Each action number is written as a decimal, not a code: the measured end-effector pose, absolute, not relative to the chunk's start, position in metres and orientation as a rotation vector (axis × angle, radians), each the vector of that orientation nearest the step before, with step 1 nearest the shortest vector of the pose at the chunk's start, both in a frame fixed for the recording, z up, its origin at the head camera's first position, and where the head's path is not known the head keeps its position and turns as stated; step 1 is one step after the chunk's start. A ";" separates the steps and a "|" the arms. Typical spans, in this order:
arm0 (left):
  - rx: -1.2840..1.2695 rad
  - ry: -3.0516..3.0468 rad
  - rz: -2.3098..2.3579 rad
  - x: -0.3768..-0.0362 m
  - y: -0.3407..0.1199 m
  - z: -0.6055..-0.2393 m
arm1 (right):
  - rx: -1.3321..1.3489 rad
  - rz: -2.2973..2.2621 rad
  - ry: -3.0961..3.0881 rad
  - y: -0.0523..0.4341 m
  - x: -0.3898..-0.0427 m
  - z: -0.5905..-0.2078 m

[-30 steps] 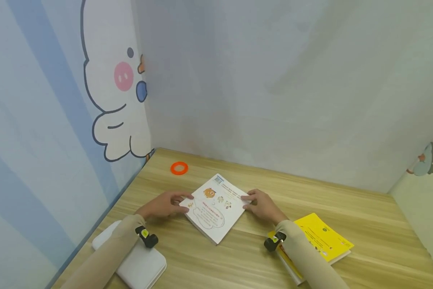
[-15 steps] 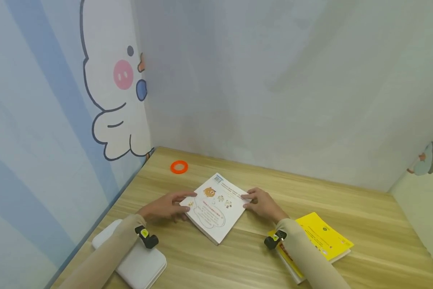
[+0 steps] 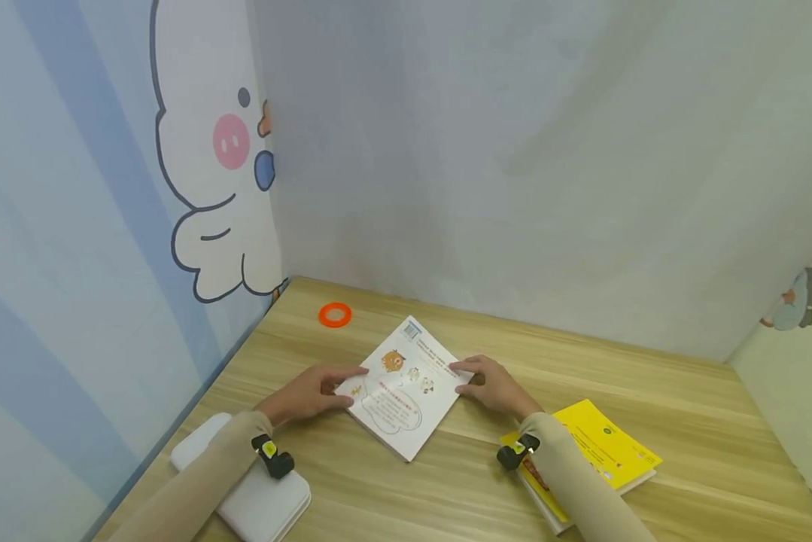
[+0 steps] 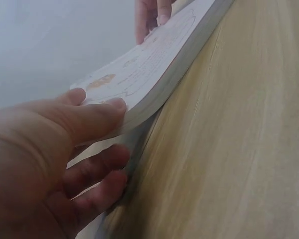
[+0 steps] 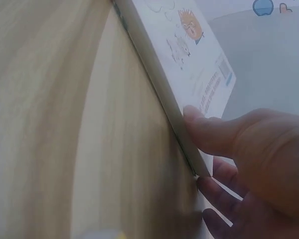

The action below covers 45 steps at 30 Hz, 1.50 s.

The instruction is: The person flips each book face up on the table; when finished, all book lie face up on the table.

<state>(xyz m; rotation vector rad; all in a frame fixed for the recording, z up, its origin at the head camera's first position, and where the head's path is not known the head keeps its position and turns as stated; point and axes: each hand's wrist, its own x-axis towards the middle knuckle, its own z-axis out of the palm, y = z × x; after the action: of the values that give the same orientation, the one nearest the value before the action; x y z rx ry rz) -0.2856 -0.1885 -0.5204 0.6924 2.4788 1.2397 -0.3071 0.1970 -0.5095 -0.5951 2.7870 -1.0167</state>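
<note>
A white paperback book (image 3: 395,403) with small cartoon animals and print on its cover is held between both hands over the wooden table. My left hand (image 3: 307,391) pinches its left corner, thumb on top; in the left wrist view that end of the book (image 4: 149,64) bends up off the table, and the lower fingers hang below it. At the opposite corner, my right hand (image 3: 497,385) grips the book, thumb on the cover. The right wrist view shows the right fingertips (image 5: 217,194) at and under the book's edge (image 5: 162,74).
Under the right forearm lies a yellow book (image 3: 602,444), apparently on top of another. A white zip-style case (image 3: 270,500) sits below the left forearm. Near the back left is an orange ring (image 3: 322,315). Walls border the wooden table (image 3: 392,504) at the left and back.
The book's far corner has risen a little and the book tilts slightly more. My left fingers have shifted slightly at its corner; the right hand has barely moved.
</note>
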 end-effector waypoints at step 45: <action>0.786 2.631 1.041 -0.284 -0.186 -0.516 | -0.920 -1.097 2.617 0.209 -0.318 -0.520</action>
<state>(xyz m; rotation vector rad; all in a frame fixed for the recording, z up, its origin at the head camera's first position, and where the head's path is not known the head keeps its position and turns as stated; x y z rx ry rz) -0.2839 -0.1862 -0.5159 0.7860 2.6314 1.0410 -0.3178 0.2094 -0.5199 -0.9197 2.6174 -1.0973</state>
